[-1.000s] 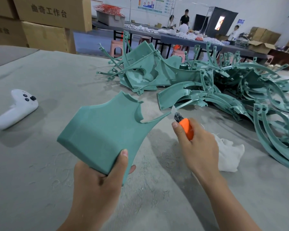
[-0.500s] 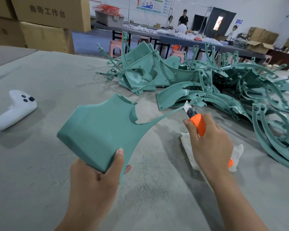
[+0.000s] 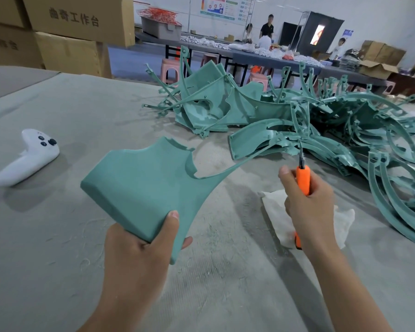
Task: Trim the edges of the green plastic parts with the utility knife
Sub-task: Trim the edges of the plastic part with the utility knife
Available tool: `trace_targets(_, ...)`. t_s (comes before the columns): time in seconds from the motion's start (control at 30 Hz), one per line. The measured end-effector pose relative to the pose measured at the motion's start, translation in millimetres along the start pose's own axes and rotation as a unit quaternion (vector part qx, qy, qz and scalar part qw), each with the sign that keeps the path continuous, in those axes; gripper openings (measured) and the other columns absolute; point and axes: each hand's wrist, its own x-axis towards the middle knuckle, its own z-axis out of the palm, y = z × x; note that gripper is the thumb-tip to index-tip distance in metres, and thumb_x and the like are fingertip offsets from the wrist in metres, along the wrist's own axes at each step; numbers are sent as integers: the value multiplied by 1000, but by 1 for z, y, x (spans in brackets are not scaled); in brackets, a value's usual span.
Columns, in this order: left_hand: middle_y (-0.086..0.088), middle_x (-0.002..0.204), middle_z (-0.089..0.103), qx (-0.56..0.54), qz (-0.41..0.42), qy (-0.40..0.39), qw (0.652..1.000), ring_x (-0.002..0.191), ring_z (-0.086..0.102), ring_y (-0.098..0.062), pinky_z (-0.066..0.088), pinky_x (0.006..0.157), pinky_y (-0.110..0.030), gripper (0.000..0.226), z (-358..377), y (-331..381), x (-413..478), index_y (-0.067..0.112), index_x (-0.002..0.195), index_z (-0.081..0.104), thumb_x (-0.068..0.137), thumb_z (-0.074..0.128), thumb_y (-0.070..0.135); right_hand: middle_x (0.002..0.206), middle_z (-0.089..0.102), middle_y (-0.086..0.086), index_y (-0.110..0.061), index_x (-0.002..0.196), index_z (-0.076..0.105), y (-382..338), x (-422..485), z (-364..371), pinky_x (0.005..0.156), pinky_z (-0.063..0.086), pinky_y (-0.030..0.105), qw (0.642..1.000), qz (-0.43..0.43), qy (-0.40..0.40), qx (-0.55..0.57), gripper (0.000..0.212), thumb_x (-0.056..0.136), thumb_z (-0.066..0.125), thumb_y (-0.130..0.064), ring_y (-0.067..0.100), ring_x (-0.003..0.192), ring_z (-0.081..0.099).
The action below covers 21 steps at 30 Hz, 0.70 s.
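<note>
Green plastic part (image 3: 144,188) is held up above the grey covered table (image 3: 58,259) by the left hand (image 3: 139,250). This hand grips the near corner, with the thumb on the top face and the fingers curled under it. The long thin tip of the part points to the right, toward the utility knife (image 3: 302,179). The right hand (image 3: 309,209) is wrapped tightly around the orange handle, and the short blade points up and away, just beside the thin tip. If they touch, I cannot tell.

Under the right hand lies 1 crumpled white cloth (image 3: 340,224). Behind it, a pile of green parts (image 3: 297,130) covers the far right side of the table. On the left side, well apart from the 2 hands, rests 1 white game controller (image 3: 27,161). Cardboard boxes (image 3: 77,20) stand at the far left, and some people (image 3: 266,27) are at a long table in the back.
</note>
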Motion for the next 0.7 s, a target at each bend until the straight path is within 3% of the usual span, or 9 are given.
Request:
trace_targets(0.1, 6, 74, 74, -19, -13, -6, 1000, 57, 72, -26, 58, 48, -42, 26, -1, 1, 0, 32, 74, 76, 78, 77, 6, 63, 52, 5, -17, 78, 60, 1, -1, 0, 59, 39, 30, 994, -60, -7, -86, 23, 95, 63, -32, 11, 55, 41)
trace_targets(0.17, 6, 76, 75, -29, -25, -8, 999, 58, 72, -26, 57, 50, -51, 15, -1, 0, 1, 31, 75, 76, 71, 73, 17, 63, 55, 8, -17, 82, 58, 0, -5, 1, 53, 37, 22, 986, -93, -19, -136, 34, 94, 59, -48, 10, 53, 45)
trace_targets(0.23, 5, 79, 75, -47, -40, -10, 998, 58, 72, -25, 56, 51, -57, 17, -1, 0, 2, 32, 78, 76, 69, 68, 20, 60, 53, 4, -21, 81, 52, -4, -10, 4, 50, 38, 29, 975, -103, -38, -193, 50, 90, 44, -70, 13, 49, 46)
trace_targets(0.33, 3, 83, 76, -74, -61, -14, 995, 60, 72, -24, 54, 54, -62, 19, 0, 0, 4, 31, 79, 77, 67, 69, 18, 57, 50, -6, -29, 79, 43, -7, -19, 11, 49, 39, 32, 953, -155, -73, -250, 49, 94, 25, -72, 11, 49, 48)
trace_targets(0.43, 2, 87, 76, -88, -67, -18, 994, 64, 73, -25, 55, 60, -61, 20, 0, -2, 4, 30, 80, 77, 66, 69, 17, 58, 48, -8, -28, 81, 43, -10, -28, 19, 52, 45, 39, 929, -181, -120, -299, 51, 94, 20, -71, 12, 52, 48)
trace_targets(0.53, 0, 88, 75, -104, -68, -21, 992, 67, 73, -24, 56, 58, -55, 19, 0, -2, 4, 28, 79, 77, 66, 70, 16, 58, 44, -11, -29, 80, 39, -14, -37, 24, 49, 34, 35, 920, -199, -143, -307, 50, 94, 19, -72, 10, 53, 46)
trace_targets(0.7, 1, 87, 75, -105, -73, -28, 991, 66, 73, -23, 57, 58, -51, 20, 1, -2, 4, 28, 79, 77, 66, 69, 15, 60, 45, -10, -28, 80, 40, -19, -42, 28, 48, 30, 31, 915, -191, -154, -319, 51, 91, 17, -72, 10, 54, 46)
